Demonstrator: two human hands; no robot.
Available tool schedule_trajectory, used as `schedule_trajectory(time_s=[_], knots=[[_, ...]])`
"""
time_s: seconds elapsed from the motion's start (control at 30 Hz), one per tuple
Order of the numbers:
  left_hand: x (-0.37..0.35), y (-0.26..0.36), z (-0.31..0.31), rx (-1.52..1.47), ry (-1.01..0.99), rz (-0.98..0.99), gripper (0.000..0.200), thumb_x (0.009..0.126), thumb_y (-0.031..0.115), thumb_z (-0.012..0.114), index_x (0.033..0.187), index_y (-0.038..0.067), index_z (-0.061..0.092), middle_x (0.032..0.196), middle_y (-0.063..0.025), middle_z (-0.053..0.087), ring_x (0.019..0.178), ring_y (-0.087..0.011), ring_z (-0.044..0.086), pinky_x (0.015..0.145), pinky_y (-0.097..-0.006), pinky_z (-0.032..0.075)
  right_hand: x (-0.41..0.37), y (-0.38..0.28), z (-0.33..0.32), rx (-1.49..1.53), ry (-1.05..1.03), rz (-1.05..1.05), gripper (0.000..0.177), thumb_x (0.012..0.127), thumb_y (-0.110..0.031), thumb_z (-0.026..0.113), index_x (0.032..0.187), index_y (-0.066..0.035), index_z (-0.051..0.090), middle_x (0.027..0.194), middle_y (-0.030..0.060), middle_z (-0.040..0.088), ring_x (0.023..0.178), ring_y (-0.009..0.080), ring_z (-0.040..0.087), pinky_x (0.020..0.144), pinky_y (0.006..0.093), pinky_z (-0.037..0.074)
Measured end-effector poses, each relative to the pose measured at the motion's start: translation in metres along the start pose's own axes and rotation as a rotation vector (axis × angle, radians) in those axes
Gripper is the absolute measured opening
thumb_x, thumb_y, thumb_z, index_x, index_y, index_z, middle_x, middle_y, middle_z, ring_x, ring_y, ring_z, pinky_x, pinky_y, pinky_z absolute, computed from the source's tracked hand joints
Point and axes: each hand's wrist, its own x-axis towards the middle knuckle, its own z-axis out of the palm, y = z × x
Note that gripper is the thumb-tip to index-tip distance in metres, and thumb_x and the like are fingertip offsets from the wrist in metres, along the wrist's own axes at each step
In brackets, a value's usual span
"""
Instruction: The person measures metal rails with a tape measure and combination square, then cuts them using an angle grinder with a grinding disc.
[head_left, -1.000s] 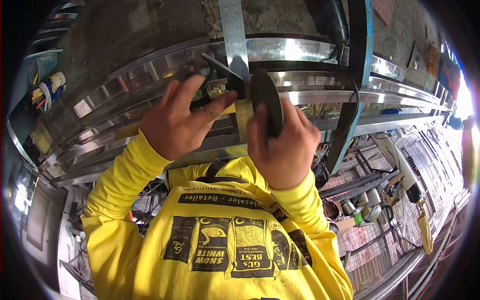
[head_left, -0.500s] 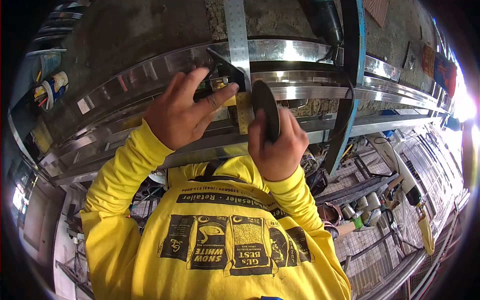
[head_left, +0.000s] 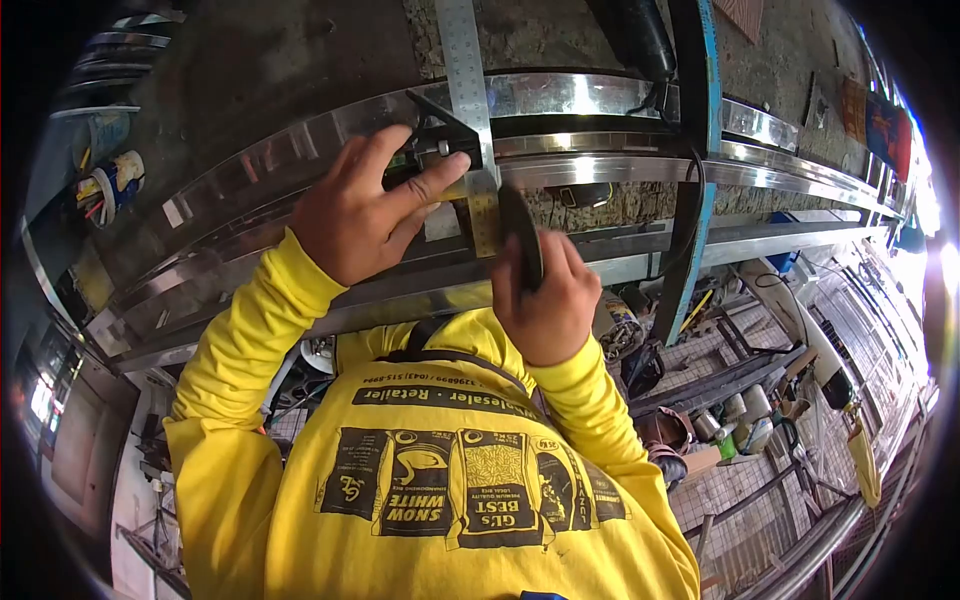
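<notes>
My left hand (head_left: pixel 362 215) grips the black head of a combination square (head_left: pixel 462 140), fingers bent over it. The square's steel ruler (head_left: pixel 463 75) lies across shiny metal bars (head_left: pixel 620 170), its lower end reaching toward me. In my right hand (head_left: pixel 550 308) is a thin dark disc (head_left: pixel 520 232), pinched between thumb and fingers. It stands on edge just right of the ruler's lower end; whether it touches the metal cannot be made out.
A blue-edged upright beam (head_left: pixel 708 90) crosses the bars on the right, with a dark cylindrical tool (head_left: pixel 640 40) beside it. A cup of pens and tools (head_left: pixel 110 185) stands at far left. Cans (head_left: pixel 748 410) and scrap lie lower right.
The disc and my right hand have shifted slightly left and down, and the disc appears more edge-on. My left hand still grips the square. The whole view has moved a little.
</notes>
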Motion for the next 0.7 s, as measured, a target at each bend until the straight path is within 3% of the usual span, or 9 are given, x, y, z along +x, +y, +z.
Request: schedule_trajectory(time_s=[0.13,0.2,0.23,0.33,0.37,0.43,0.53,0.7], knots=[[0.0,-0.001,0.002,0.029,0.033,0.019,0.059,0.082,0.016,0.084,0.138,0.023,0.069,0.125,-0.0157,0.058,0.103,-0.0337,0.064,0.091,-0.041,0.055,-0.025,0.014,-0.019,0.055,0.014,0.099,0.012,0.087,-0.007,0.07,0.097,-0.001,0.067,0.075,0.0145,0.063,0.063,0.0376,0.065,0.056,0.0437,0.052],[-0.003,-0.001,0.001,-0.017,0.038,0.003,0.056,0.084,0.016,0.083,0.137,0.024,0.07,0.123,-0.0156,0.059,0.102,-0.033,0.064,0.09,-0.0399,0.055,-0.019,0.013,-0.041,0.057,-0.033,0.074,0.013,0.085,-0.006,0.071,0.097,-0.002,0.068,0.079,0.0145,0.065,0.063,0.0378,0.064,0.058,0.0428,0.053],[-0.003,-0.002,0.0,-0.037,0.047,0.001,0.054,0.085,0.015,0.083,0.136,0.024,0.071,0.122,-0.0155,0.059,0.101,-0.0326,0.064,0.089,-0.0393,0.055,-0.014,0.019,-0.048,0.081,-0.06,-0.056,0.017,0.081,-0.007,0.071,0.097,-0.003,0.072,0.105,0.0161,0.071,0.072,0.0348,0.067,0.064,0.0417,0.056],[-0.007,-0.007,-0.007,-0.135,0.023,-0.054,0.054,0.085,0.008,0.078,0.135,0.026,0.071,0.119,-0.0167,0.059,0.101,-0.0345,0.065,0.087,-0.0411,0.057,0.013,0.021,-0.058,0.03,-0.232,-0.421,0.02,0.075,-0.012,0.072,0.093,-0.005,0.077,0.144,0.0151,0.06,0.084,0.031,0.068,0.071,0.0407,0.058],[-0.01,-0.009,-0.012,-0.125,0.022,-0.049,0.057,0.084,0.0,0.074,0.134,0.026,0.072,0.118,-0.0163,0.06,0.1,-0.0348,0.066,0.086,-0.0408,0.058,0.021,0.019,-0.06,-0.031,-0.32,-0.433,0.02,0.074,-0.014,0.073,0.092,-0.006,0.078,0.151,0.0126,0.053,0.087,0.0299,0.069,0.073,0.0403,0.058],[-0.015,-0.016,-0.018,-0.086,0.057,-0.003,0.059,0.084,-0.003,0.073,0.134,0.027,0.072,0.118,-0.0161,0.06,0.101,-0.0352,0.066,0.086,-0.0415,0.057,0.037,0.018,-0.063,-0.152,-0.5,-0.454,0.02,0.072,-0.019,0.074,0.088,-0.008,0.079,0.165,0.0076,0.04,0.092,0.0279,0.069,0.075,0.0396,0.059],[-0.026,-0.026,-0.021,-0.014,0.09,0.026,0.059,0.084,-0.004,0.071,0.133,0.027,0.072,0.12,-0.0159,0.061,0.101,-0.0348,0.066,0.084,-0.0402,0.057,0.058,0.031,-0.047,-0.233,-0.443,-0.576,0.017,0.071,-0.017,0.074,0.08,-0.003,0.075,0.167,0.0049,0.038,0.091,0.0282,0.072,0.072,0.039,0.06],[-0.04,-0.032,-0.027,0.126,0.181,0.033,0.043,0.094,0.001,0.066,0.131,0.023,0.074,0.118,-0.0138,0.062,0.098,-0.0295,0.066,0.08,-0.0355,0.055,0.014,0.042,-0.055,-0.343,-0.62,-0.579,0.019,0.072,-0.017,0.074,0.087,-0.005,0.078,0.158,0.0064,0.05,0.097,0.0273,0.072,0.075,0.0386,0.06]])
